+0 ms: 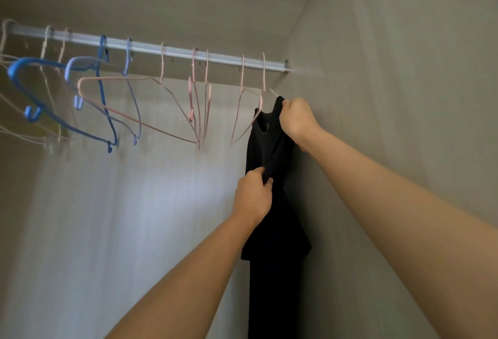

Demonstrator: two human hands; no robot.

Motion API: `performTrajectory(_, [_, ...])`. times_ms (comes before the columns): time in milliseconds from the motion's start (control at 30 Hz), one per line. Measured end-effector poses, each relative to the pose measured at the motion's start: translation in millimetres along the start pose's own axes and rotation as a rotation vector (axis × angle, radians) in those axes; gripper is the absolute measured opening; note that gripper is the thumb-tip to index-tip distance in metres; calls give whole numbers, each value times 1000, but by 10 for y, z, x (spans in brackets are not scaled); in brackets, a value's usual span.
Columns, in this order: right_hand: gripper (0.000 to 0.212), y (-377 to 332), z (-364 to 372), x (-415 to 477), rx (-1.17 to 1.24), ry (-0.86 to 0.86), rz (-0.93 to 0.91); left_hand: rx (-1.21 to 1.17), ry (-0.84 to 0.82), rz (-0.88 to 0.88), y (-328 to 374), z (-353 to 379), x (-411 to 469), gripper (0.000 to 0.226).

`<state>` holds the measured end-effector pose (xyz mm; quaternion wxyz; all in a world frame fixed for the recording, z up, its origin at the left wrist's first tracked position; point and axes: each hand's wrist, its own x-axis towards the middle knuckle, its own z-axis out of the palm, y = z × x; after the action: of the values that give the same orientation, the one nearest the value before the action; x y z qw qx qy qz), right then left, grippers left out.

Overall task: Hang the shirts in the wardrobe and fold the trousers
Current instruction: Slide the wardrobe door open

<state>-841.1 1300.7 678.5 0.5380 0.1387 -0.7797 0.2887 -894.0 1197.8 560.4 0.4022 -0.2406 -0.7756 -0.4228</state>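
grey wardrobe [390, 82], rail [177, 52] holding hangers [30, 117]

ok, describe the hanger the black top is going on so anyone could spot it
Follow the metal rail to its right end at the side wall. The last pink hanger there is it. Unlike its neighbours, its arm runs into the black top the right hand grips.
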Motion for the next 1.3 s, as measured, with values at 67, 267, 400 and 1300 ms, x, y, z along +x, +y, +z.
performTrajectory(67, [26,34,107,-42,-153,41,-36,14,18,3,-71,37,-42,26])
performTrajectory(267, [48,51,316,-377,-419,180,-208,25,108,60,-146,79,-224,29])
performTrajectory(400, [61,73,382,-472,-484,191,-263,100,139,111,-164,74,-325,33])
performTrajectory(1300, [50,-439,20,-2488,-457,59,-403,182,-7,21,-89,-1020,-2258,40])
